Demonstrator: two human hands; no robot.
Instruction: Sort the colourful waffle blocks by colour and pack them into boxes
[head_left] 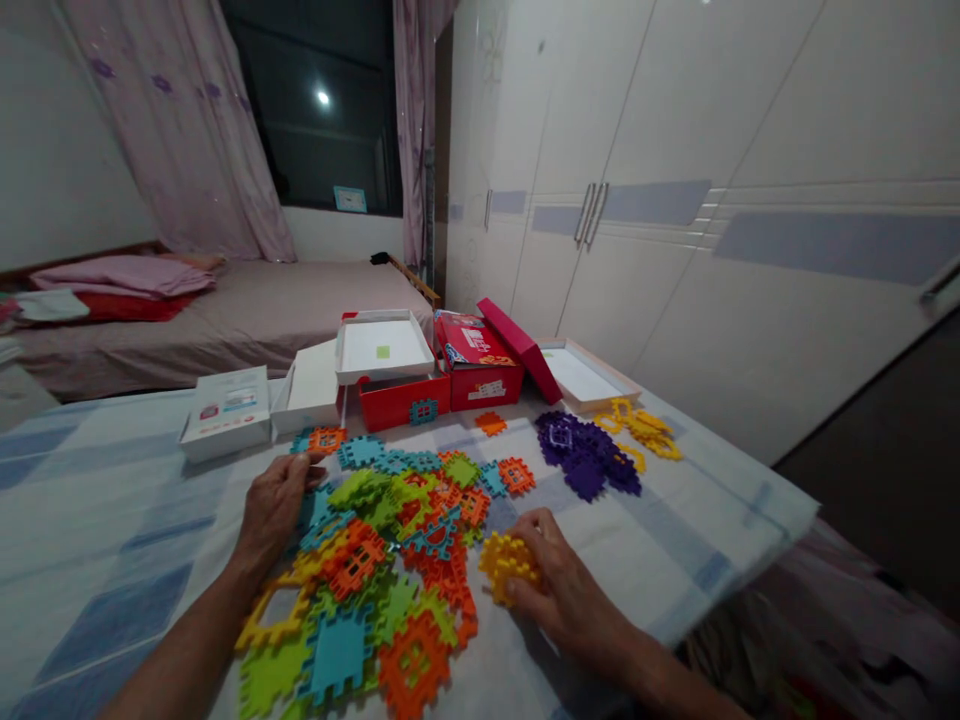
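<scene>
In my right hand [559, 580] is a small stack of yellow interlocking plastic tiles [508, 568], gripped between thumb and fingers just above the cloth. My left hand [279, 500] rests at the left edge of a mixed pile, its fingers curled beside a blue interlocking tile [315, 507]; what they hold, if anything, is hidden. The pile has orange tiles [415, 665], green tiles [270, 672], blue tiles [339, 650] and a yellow frame-shaped tile [247, 620]. Purple tiles [585, 475] lie grouped to the right, with loose yellow tiles [651, 432] behind them.
Along the back of the table [135, 530] stand a white box [227, 412], an open red box [405, 400] with a white tray-like lid [384, 345], a printed red box [486, 385], a leaning red lid [521, 345] and a shallow white tray [589, 375]. A bed [300, 300] and wardrobe [675, 300] lie beyond.
</scene>
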